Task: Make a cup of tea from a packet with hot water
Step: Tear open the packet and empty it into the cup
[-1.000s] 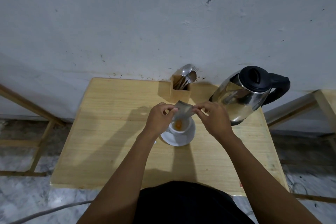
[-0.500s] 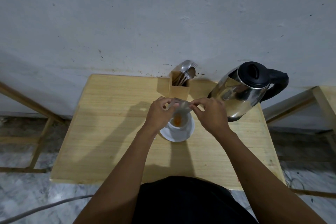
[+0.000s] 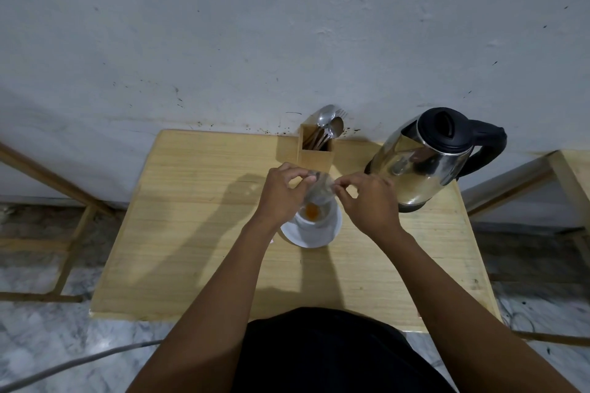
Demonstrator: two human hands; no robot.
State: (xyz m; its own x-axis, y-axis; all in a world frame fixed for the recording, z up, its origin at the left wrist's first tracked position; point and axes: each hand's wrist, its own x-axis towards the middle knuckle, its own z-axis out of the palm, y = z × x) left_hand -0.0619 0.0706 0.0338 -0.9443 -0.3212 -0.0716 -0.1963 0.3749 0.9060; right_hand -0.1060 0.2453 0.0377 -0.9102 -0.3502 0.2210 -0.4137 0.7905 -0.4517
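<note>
A white cup (image 3: 319, 217) stands on a white saucer (image 3: 314, 234) in the middle of the wooden table (image 3: 198, 233). Orange powder (image 3: 312, 211) lies inside the cup. Just above the cup a silvery tea packet (image 3: 320, 190) is blurred and tipped mouth-down. My left hand (image 3: 282, 193) pinches its left top corner and my right hand (image 3: 367, 201) pinches its right top corner. A steel kettle (image 3: 421, 166) with a black lid and handle stands at the back right, close to my right hand.
A wooden holder (image 3: 316, 153) with spoons and a fork stands at the back against the grey wall. Wooden frames flank the table on both sides. A grey cable (image 3: 64, 364) crosses the marble floor at lower left.
The packet has gone from a flat, spread sheet to a blurred, tilted shape over the cup, as if shaken. Both hands stay on its corners. The orange heap in the cup remains visible.
</note>
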